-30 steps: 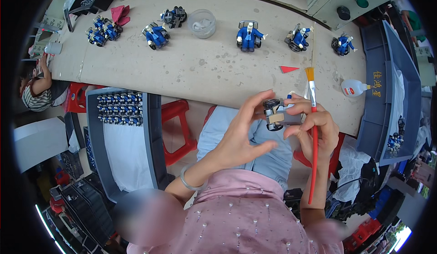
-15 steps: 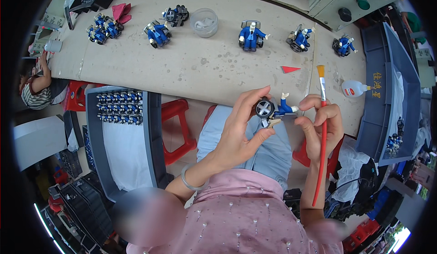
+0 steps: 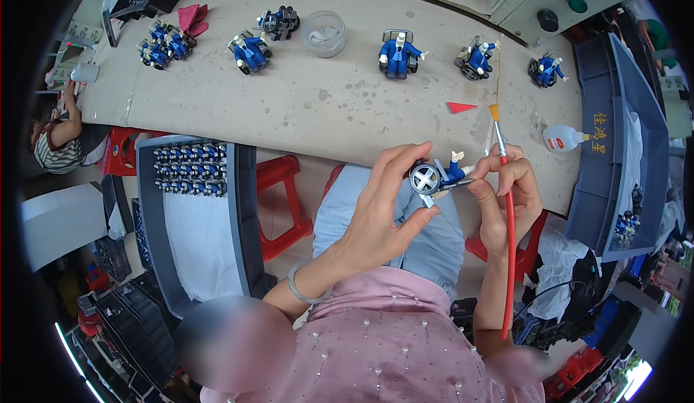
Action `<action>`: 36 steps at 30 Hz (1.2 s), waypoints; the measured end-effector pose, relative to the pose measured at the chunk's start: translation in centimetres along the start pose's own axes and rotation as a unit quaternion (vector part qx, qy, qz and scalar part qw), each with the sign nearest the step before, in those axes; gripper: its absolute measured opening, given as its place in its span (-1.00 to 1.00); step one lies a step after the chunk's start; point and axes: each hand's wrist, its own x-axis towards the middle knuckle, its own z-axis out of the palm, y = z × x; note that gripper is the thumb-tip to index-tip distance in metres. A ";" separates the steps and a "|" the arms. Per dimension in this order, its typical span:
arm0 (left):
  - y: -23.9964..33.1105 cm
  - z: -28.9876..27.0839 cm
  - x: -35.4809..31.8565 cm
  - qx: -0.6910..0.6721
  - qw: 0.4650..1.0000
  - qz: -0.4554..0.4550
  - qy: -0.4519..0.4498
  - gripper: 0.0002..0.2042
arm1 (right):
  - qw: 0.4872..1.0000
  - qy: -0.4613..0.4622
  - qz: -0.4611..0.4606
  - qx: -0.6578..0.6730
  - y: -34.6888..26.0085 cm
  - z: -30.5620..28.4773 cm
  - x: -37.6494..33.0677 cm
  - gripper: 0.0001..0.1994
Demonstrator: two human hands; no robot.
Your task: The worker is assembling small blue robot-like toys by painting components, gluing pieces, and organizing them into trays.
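My left hand (image 3: 370,222) grips a small figurine in a wheelchair (image 3: 425,179), with a blue suit, an off-white raised hand and a grey spoked wheel. It is held tilted on its side above my lap. My right hand (image 3: 512,204) holds a paintbrush (image 3: 509,258) with a long red handle and yellow bristles pointing up and away. Thumb and index finger of that hand are also pinched at the figurine's right end; whether they grip it I cannot tell. The bristles are apart from the figurine.
Several similar figurines (image 3: 397,56) stand along the table (image 3: 311,114). A clear tub (image 3: 323,34), a red triangle (image 3: 461,107) and a plastic bottle (image 3: 564,139) are there too. Grey crates flank me: one (image 3: 242,222) holds figurine rows, another (image 3: 582,186) leans right. A person (image 3: 61,139) sits far left.
The figurine has turned slightly, so its wheel faces me more. My right fingers have come closer to its end, and the brush tip has swung left.
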 end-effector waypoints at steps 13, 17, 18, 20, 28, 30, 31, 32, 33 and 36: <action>-0.9 0.9 -0.3 -0.113 0.992 -0.034 0.040 -0.33 | 1.000 0.021 0.017 0.011 -0.2 0.0 -0.1 -0.67; -1.3 0.7 -0.4 -0.109 0.993 -0.041 0.019 -0.29 | 1.000 0.012 -0.012 -0.012 -0.2 0.0 -0.1 -0.68; -1.4 0.7 -0.4 -0.134 0.989 -0.051 0.020 -0.28 | 0.999 0.005 -0.025 -0.023 -0.2 0.0 -0.1 -0.68; -1.4 0.7 -0.5 -0.158 0.985 -0.061 0.020 -0.27 | 0.998 0.003 -0.040 -0.043 -0.3 0.1 -0.1 -0.67; -0.6 0.8 0.0 -0.339 0.935 -0.103 0.015 -0.23 | 0.999 0.036 0.015 0.014 0.0 0.0 0.0 -0.68; -1.0 0.0 0.0 -0.475 0.865 -0.152 -0.059 -0.27 | 1.000 0.020 -0.018 0.005 0.0 -0.1 -0.1 -0.67; -1.3 -0.4 0.1 -0.597 0.767 -0.197 -0.132 -0.31 | 1.000 0.020 -0.018 0.005 -0.1 -0.1 -0.1 -0.67; -1.7 -0.6 0.1 -0.597 0.766 -0.197 -0.132 -0.31 | 0.999 0.014 -0.018 0.022 -0.2 0.0 -0.1 -0.67; -2.1 -0.8 0.1 -0.595 0.761 -0.185 -0.178 -0.33 | 0.999 0.008 -0.017 0.040 -0.2 0.0 -0.1 -0.67; -2.2 -0.7 -0.1 -0.577 0.771 -0.167 -0.210 -0.36 | 0.999 -0.005 -0.024 0.043 0.2 -0.4 -0.1 -0.67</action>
